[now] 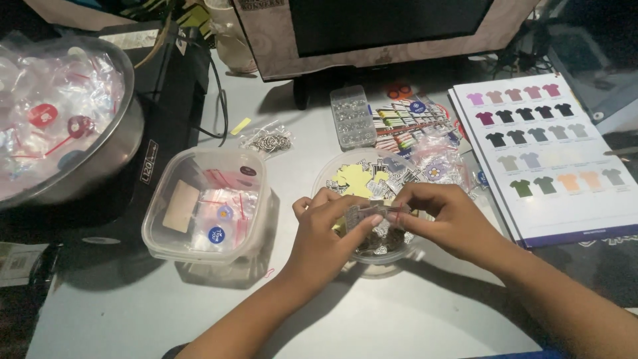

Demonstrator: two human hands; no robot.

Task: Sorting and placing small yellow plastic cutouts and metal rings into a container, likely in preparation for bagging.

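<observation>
A cluttered grey desk (372,312) under dim light: both my hands meet over a round clear bowl (332,169) of stickers.

My left hand (325,229) and right hand (445,216) each pinch one end of a small clear packet (372,214), held just above the bowl. Left of the bowl sits a square plastic tub (166,239); right of it, a shirt colour chart (551,159). The packet looks slick, so a loose pinch could, I judge, drop it among the stickers.

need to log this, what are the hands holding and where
Both hands, left hand and right hand, pinch a small clear plastic packet by its opposite ends, above the round bowl.
</observation>
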